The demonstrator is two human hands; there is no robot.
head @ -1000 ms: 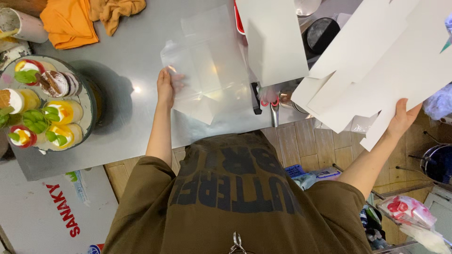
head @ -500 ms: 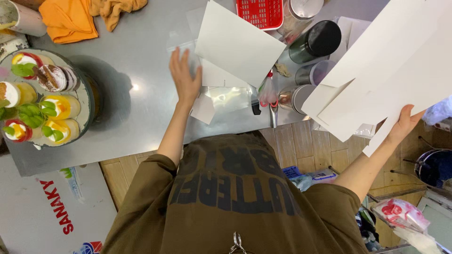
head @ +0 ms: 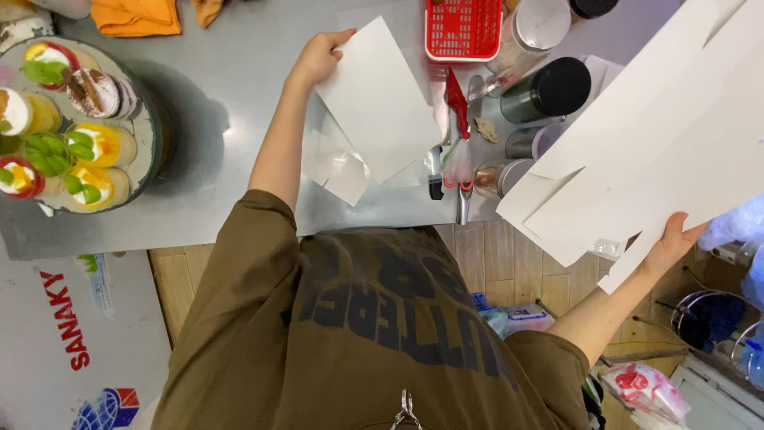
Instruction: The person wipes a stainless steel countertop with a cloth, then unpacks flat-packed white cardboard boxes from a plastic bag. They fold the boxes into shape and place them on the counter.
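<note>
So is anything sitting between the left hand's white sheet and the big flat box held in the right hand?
Yes. Between the white sheet under the left hand and the flat white box gripped by the right hand stand red-handled tools, a dark-lidded jar and metal cups.

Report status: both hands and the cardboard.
Left hand grips white card sheet over table. Right hand holds flat white box. Red basket, canisters crowd between.

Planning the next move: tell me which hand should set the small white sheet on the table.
Left, probably. The left hand grips the white sheet over the steel table; the right hand holds the flat box blank beside it.
</note>
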